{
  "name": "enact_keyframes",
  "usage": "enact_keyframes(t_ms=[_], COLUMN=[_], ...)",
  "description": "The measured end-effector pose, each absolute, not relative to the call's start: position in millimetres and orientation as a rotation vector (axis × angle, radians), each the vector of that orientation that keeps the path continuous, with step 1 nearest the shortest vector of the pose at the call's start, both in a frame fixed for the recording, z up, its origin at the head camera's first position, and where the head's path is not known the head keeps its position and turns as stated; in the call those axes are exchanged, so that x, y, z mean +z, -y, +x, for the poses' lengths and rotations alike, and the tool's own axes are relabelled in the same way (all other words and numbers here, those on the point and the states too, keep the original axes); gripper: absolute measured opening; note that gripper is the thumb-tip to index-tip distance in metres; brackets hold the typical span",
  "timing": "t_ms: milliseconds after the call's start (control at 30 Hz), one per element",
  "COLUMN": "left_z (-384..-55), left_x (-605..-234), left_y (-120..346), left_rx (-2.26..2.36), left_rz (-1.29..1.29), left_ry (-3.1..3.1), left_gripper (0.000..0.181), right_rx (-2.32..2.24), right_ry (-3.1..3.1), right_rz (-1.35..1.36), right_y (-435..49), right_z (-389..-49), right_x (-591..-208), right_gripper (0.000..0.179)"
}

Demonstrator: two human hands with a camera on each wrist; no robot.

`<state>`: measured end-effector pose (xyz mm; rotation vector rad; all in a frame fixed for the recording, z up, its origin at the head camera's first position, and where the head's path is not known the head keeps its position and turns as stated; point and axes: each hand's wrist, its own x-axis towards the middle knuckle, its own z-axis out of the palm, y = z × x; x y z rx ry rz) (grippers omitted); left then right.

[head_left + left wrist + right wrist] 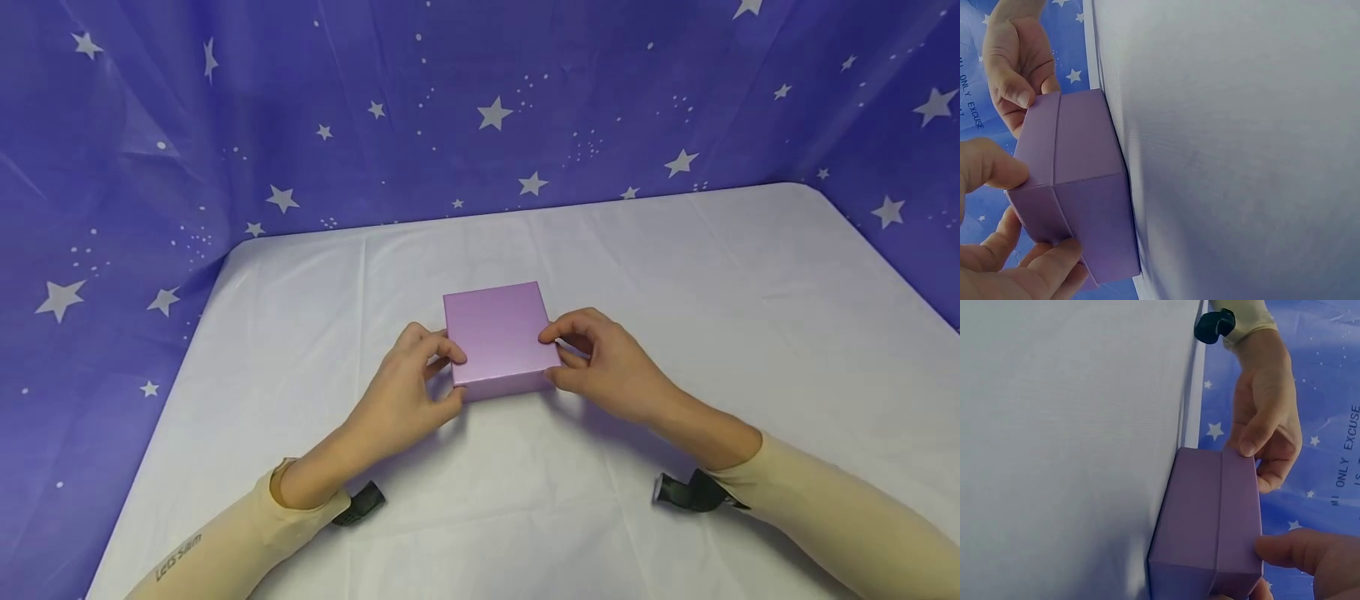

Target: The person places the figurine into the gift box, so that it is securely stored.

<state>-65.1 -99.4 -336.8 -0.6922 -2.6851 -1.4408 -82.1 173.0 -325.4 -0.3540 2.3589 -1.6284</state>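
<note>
A small purple box (pixel 501 333) sits on the white cloth near the middle of the head view. In both wrist views a seam runs around it, dividing a shallow lid (pixel 1041 134) from the deeper base (pixel 1094 219). My left hand (pixel 411 385) grips the lid at the left side, thumb near the front corner and index fingertip on the top edge. On the opposite side my right hand (pixel 611 367) pinches the lid, its thumb at the front right corner. The right thumb (pixel 1291 550) shows against the lid in the right wrist view. Lid and base are together.
A white cloth (pixel 525 500) covers the table. Behind it and along the sides hangs a blue curtain (pixel 420 100) with white stars. Dark wrist devices (pixel 362 503) hang at both cream sleeves (pixel 832 508), close over the cloth.
</note>
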Motion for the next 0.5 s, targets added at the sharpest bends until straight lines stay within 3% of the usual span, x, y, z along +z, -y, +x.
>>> enact_keyframes(t_ms=[367,500], left_z=[-62,-58], left_x=[-320,-304], left_y=[107,117], left_rx=[-1.365,-1.013], left_rz=[-0.714,-0.76], left_ry=[2.882,2.944], left_gripper=[0.029,0.048], right_rx=[-1.455,-1.226], right_ry=[-2.424,-2.637], right_rz=[-0.434,-0.593], right_y=[-182,-191], right_z=[-84,-84], right_x=[-323,-315], right_gripper=[0.031,0.036])
